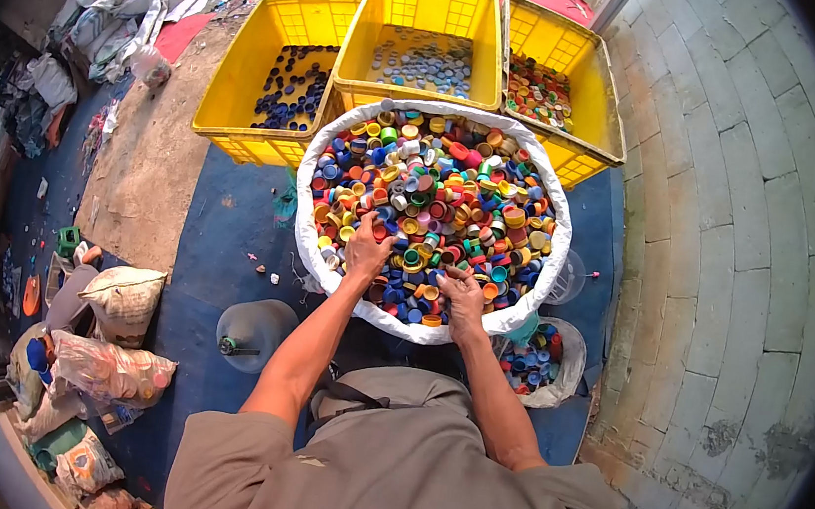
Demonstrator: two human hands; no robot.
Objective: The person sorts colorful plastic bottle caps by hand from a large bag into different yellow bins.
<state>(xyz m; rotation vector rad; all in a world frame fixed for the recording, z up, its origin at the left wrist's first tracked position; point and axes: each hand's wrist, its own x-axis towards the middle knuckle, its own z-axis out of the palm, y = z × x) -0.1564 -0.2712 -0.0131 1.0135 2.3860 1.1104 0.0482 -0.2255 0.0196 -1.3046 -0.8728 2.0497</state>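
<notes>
Up close, just inside the near rim of the white sack [304, 219]: left hand [366, 250] pressed palm-down on the mixed bottle caps [446, 174], fingers apart, clamped on nothing visible. Just beside, right hand [464, 297] with fingers curled together into the heap; cannot tell whether pinching a cap. Probably best to rake shallow, lift one colour at a time, keep wrists inside the rim. At the sack's near right edge, a small clear bag [564, 370] of more caps; near left, a clear jug [256, 328] on the blue mat [221, 235]. Against the far rim, three yellow crates [424, 3]: dark blue caps, pale, reddish. Long reach across the whole heap to any crate.
</notes>
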